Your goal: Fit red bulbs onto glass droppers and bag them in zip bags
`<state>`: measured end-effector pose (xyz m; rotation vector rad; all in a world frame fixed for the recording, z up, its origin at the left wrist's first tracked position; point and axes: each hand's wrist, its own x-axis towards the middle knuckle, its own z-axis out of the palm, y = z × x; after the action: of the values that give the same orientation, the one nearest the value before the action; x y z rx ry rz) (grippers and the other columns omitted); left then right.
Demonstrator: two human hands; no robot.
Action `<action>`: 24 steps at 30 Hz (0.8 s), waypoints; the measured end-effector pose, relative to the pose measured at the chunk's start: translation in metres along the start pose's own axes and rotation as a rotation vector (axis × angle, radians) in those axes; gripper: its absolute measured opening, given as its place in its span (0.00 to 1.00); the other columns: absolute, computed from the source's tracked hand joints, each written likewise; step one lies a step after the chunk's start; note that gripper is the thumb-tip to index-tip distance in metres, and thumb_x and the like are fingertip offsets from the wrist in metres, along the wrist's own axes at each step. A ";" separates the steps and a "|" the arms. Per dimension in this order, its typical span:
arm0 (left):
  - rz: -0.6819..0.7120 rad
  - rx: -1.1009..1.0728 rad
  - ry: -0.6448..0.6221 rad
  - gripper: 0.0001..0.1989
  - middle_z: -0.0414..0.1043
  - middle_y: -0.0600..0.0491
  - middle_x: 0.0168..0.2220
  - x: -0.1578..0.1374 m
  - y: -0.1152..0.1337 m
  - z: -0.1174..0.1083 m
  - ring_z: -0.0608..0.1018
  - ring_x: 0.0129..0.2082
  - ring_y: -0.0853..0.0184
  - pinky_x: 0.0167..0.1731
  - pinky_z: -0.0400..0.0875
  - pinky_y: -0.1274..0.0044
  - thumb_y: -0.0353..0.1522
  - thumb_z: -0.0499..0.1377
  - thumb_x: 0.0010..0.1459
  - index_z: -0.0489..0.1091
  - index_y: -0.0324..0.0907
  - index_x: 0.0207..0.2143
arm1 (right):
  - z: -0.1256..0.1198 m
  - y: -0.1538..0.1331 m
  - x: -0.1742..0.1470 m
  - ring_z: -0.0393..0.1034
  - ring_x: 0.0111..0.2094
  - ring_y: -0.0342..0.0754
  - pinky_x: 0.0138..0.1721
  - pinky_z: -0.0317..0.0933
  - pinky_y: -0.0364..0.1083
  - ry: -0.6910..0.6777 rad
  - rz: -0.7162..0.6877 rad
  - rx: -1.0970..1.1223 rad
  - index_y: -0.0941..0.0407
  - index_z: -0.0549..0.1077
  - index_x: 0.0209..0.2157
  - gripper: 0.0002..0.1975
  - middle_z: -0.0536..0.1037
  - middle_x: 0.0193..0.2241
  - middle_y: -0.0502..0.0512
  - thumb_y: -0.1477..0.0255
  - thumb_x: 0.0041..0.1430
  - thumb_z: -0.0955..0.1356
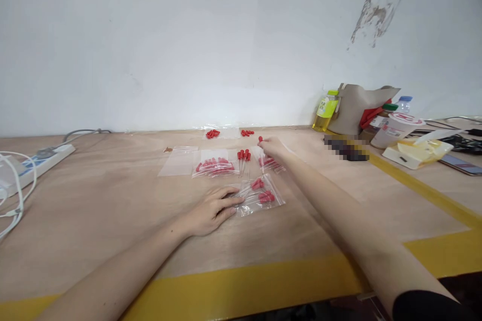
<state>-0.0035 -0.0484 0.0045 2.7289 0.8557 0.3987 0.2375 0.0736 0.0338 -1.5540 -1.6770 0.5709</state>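
My left hand lies palm down with its fingers stretched and apart, their tips on the left edge of a clear zip bag. Inside that bag are glass droppers with red rubber bulbs. Farther back, my right hand pinches a red dropper bulb; whether a glass tube is attached does not show. Under and beside this hand lies another bag of red-bulbed droppers, partly covered. Several loose droppers stand side by side to its left, next to a filled zip bag.
Two small heaps of red bulbs lie near the wall. A flat clear bag is at left, beyond it a power strip with white cables. To the right are a yellow-green bottle, a grey bag, a cup and a phone.
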 end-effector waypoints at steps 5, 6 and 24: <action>-0.005 0.021 0.005 0.17 0.56 0.53 0.56 0.000 0.001 0.000 0.60 0.54 0.63 0.53 0.55 0.67 0.35 0.45 0.62 0.61 0.52 0.52 | -0.052 0.026 -0.050 0.62 0.17 0.38 0.18 0.58 0.38 0.115 0.054 0.254 0.57 0.62 0.27 0.09 0.68 0.20 0.51 0.68 0.55 0.57; -0.010 0.022 0.000 0.17 0.56 0.53 0.56 0.000 0.001 0.000 0.60 0.55 0.63 0.53 0.55 0.67 0.35 0.44 0.62 0.60 0.52 0.52 | -0.056 0.032 -0.061 0.62 0.17 0.38 0.18 0.58 0.38 0.164 0.066 0.414 0.57 0.61 0.28 0.08 0.68 0.20 0.50 0.67 0.54 0.58; -0.039 0.028 -0.015 0.17 0.56 0.53 0.56 0.000 0.001 0.000 0.59 0.55 0.62 0.53 0.55 0.66 0.36 0.44 0.62 0.60 0.52 0.53 | -0.016 0.046 -0.122 0.69 0.21 0.41 0.23 0.65 0.41 0.044 0.189 0.914 0.51 0.53 0.34 0.19 0.68 0.20 0.41 0.65 0.46 0.68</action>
<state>-0.0029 -0.0494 0.0047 2.7324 0.9149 0.3604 0.2747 -0.0408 -0.0198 -1.0183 -0.9835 1.1840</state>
